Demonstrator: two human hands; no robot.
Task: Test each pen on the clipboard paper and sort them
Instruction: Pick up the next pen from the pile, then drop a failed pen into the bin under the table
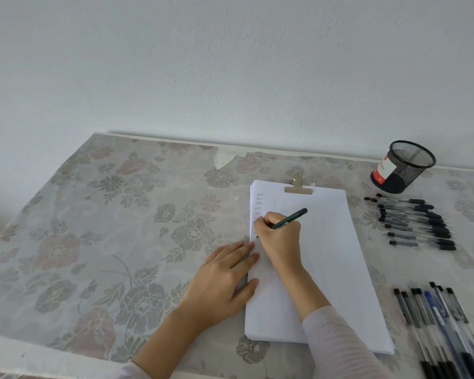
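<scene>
On the floral tablecloth (121, 228) in front of us, the white paper (326, 255) is lying under a metal clip (298, 188) at its top edge. We are gripping a dark green pen (290, 218) in our right hand (281, 239), fingers curled tight round its lower barrel, and its dark upper end is pointing up and to the right. The hand is resting on the paper near the left margin, and the writing tip is hiding behind our fingers, so we cannot tell whether it is touching the sheet. Just above the knuckles a short column of small written marks (258, 206) is running down the margin. Our left hand (219, 283) is lying flat and relaxed, palm on the cloth, its straight fingertips pressing the paper's left edge just beside the right hand, holding nothing. To the right of the paper, apart from it, a row of black-capped pens (413, 222) is lying side by side, each roughly crosswise. Nearer to us on the right, a second bunch of pens (443, 324) is lying lengthwise, one of them blue, the lower ends running out of view. Beyond the row, near the pale wall (230, 64), a black mesh cup (405, 166) with a red and white label is sitting, appearing tilted to the left. A pale ribbed sleeve (340, 346) is covering our right forearm
</scene>
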